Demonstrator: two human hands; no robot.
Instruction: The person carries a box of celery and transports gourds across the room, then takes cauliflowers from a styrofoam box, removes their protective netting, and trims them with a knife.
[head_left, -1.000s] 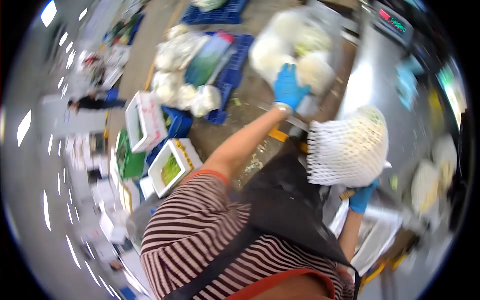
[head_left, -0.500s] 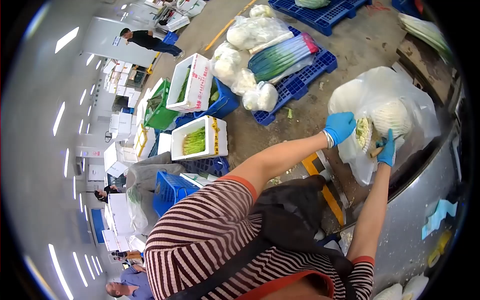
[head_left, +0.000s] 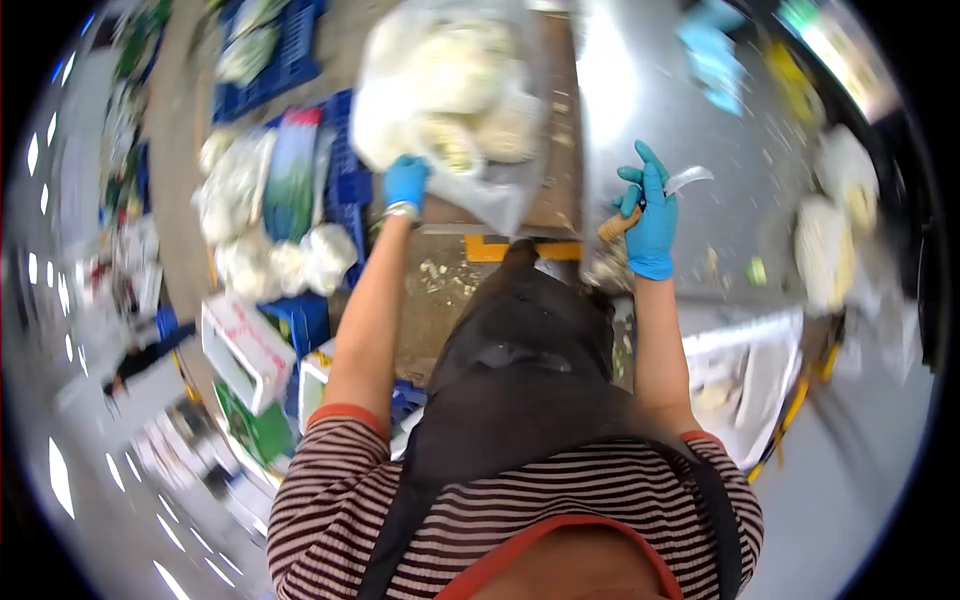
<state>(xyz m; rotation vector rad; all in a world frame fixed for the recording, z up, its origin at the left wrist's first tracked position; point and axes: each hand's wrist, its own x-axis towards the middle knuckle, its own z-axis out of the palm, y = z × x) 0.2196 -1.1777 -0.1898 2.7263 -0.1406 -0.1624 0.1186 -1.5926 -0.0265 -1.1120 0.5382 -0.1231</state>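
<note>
My left hand (head_left: pixel 405 183), in a blue glove, is closed at the near-left edge of a clear plastic bag (head_left: pixel 385 105), apparently pinching it. Inside the bag lie pale heads that look like cauliflower (head_left: pixel 460 68), at least some in white foam netting. Over the metal table's near-left edge, my right hand (head_left: pixel 652 228), also gloved, holds a knife. Its wooden handle (head_left: pixel 617 226) points to the lower left and its short curved blade (head_left: pixel 690 179) to the right. Some fingers of that hand are stretched out.
The metal table (head_left: pixel 640 90) carries a light-blue cloth-like piece (head_left: pixel 712 55), yellow tape (head_left: pixel 793 85) and netted heads (head_left: pixel 823 250). A white foam box (head_left: pixel 745 380) stands below it. Bagged vegetables (head_left: pixel 235 200) and leeks (head_left: pixel 290 185) rest on a blue pallet (head_left: pixel 350 180) at left. Trimmings litter the floor.
The view has swung round. My right hand has left the netted head in the bag and is now over the table's edge with the knife. My left hand remains at the bag's edge.
</note>
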